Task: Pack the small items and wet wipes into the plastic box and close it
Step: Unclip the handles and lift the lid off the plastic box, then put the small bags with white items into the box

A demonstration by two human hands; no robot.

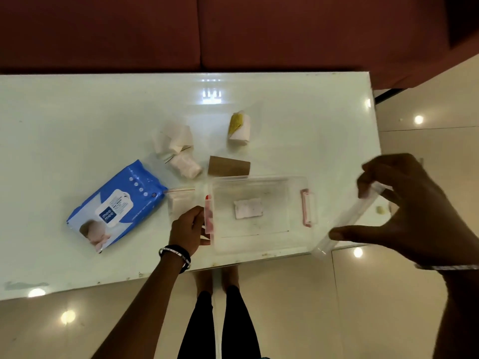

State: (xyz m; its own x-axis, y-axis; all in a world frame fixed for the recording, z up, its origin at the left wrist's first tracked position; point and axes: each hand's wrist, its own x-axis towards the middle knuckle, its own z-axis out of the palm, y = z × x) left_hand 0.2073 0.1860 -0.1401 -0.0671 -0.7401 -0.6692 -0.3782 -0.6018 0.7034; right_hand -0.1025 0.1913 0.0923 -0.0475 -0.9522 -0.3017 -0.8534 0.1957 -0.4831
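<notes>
Standing open near the front edge of the table, the plastic box is seen with only a small white label or card on its floor; none of the items has been packed yet. Its clear lid is held off to the right, tilted in the air, its edges pinched by the spread fingers of the right hand. The left hand is laid against the box's left end, its fingers curled at the pink latch there; whether the latch is truly gripped or only steadied cannot be told. The wet wipes lie flat to the left of the box, just beyond the left hand, the pack's long axis running diagonally from near-left to far-right. A small zip bag is seen between the pack and the box, touching or nearly touching both. Behind the box lie a brown cardboard piece, a white wrapped bundle and a yellow-and-white roll. The left hand is judged far nearer to the wipes, and is the only one free to be used; a short reach leftward across the pack's width would be called for.
</notes>
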